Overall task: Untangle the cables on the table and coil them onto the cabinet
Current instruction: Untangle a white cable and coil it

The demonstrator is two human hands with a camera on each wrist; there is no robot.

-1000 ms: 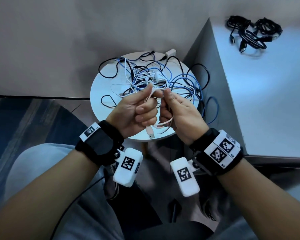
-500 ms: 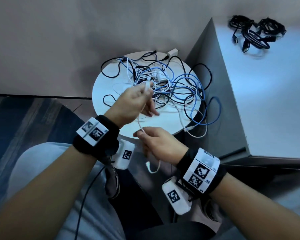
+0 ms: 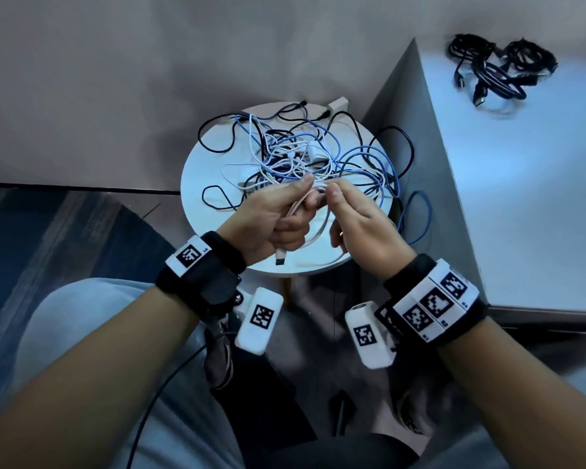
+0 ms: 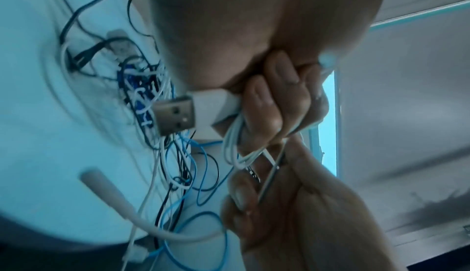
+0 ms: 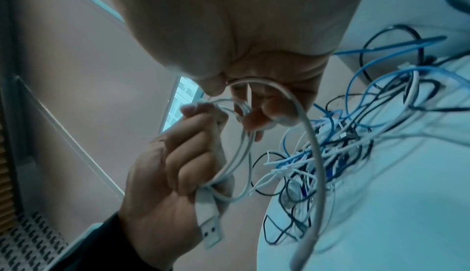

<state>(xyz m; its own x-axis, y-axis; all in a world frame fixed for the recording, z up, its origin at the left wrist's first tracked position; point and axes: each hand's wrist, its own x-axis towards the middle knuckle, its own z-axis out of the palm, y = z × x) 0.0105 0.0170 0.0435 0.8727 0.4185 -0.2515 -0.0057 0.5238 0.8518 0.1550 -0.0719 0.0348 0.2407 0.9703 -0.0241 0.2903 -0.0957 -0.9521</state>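
A tangle of blue, black and white cables (image 3: pixel 305 154) lies on a small round white table (image 3: pixel 197 170). My left hand (image 3: pixel 278 214) grips several loops of a white USB cable (image 3: pixel 318 238), and its USB plug (image 3: pixel 280 257) (image 4: pixel 175 114) (image 5: pixel 209 233) sticks out below the fist. My right hand (image 3: pixel 356 218) meets it at the top and pinches a strand of the same white cable (image 5: pixel 305 126) between thumb and fingers. That strand runs down to the table's near edge. Both hands hover over the front of the table.
A grey cabinet (image 3: pixel 521 198) stands right of the table, with coiled black cables (image 3: pixel 498 72) on its far top. Cable loops hang over the table's right edge (image 3: pixel 416 211). My knees and a dark rug are below.
My hands drew apart, the right one dropping low with the strand, and have now come together again above the table with another loop of white cable in my left fist.
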